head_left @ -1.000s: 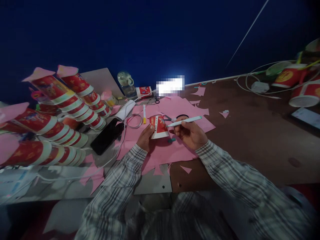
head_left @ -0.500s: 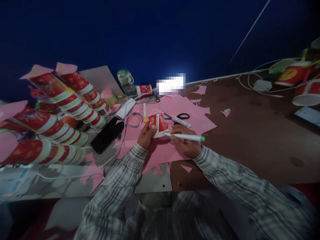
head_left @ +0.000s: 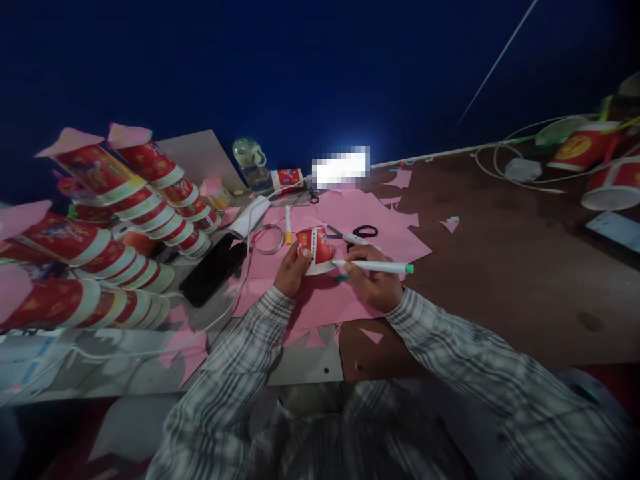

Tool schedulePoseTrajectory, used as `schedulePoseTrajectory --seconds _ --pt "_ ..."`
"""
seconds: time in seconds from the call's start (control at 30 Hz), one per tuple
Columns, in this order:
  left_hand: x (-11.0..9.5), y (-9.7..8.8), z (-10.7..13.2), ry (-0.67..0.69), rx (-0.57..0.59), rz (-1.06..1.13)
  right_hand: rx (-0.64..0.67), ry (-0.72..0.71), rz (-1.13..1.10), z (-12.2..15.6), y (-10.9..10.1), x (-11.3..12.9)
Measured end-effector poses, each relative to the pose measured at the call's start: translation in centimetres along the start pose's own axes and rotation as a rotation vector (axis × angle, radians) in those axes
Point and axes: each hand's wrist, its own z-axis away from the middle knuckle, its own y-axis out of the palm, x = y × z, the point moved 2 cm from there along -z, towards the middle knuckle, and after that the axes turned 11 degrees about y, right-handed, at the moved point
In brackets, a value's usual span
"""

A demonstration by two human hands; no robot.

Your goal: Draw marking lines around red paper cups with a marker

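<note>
A small red paper cup [head_left: 315, 250] stands upside down on a pink paper sheet [head_left: 345, 297] at the middle of the table. My left hand [head_left: 291, 272] is closed around the cup's left side. My right hand [head_left: 373, 283] grips a white marker with a green end [head_left: 377, 267]. The marker lies nearly level, its tip at the cup's lower right rim. A small green cap [head_left: 341, 277] lies on the paper just below the tip.
Black-handled scissors [head_left: 361, 232] and another white marker [head_left: 356, 238] lie behind the cup. A yellow marker [head_left: 288, 225], a tape ring [head_left: 267, 239] and a black phone [head_left: 214, 269] lie left. Stacks of red cups [head_left: 135, 193] crowd the left; more cups and cables [head_left: 590, 157] sit far right.
The marker has swung down from pointing up-right to nearly level, its tip brought to the cup's rim. My right hand shifted slightly toward the cup; my left hand keeps its hold.
</note>
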Motion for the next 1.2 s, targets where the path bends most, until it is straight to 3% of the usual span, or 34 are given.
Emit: schedulePoseTrajectory --seconds 0.13,0.27,0.47,0.6,0.7,0.9,1.2 --pt "0.2 -0.1 -0.1 0.002 -0.004 0.009 0.041 -0.011 0.001 -0.1 0.1 -0.2" --pt "-0.4 0.1 -0.2 -0.018 -0.039 0.033 -0.097 0.158 -0.045 -0.5 -0.4 -0.8" --pt "-0.8 0.5 0.0 -0.049 -0.068 0.134 -0.122 0.476 -0.473 -0.9 0.0 -1.5" --pt "-0.1 0.4 0.0 -0.035 -0.09 0.213 -0.104 0.569 -0.611 -0.9 0.3 -1.8" --pt "0.1 0.3 -0.1 -0.034 -0.103 0.254 -0.081 0.579 -0.645 -0.8 0.3 -1.8" --pt "-0.7 0.4 0.0 -0.044 -0.002 0.239 -0.009 0.515 -0.581 -0.3 0.4 -1.2" --pt "-1.7 1.9 0.4 -0.042 -0.016 0.325 0.107 0.3 -0.375 0.2 0.4 -0.3"
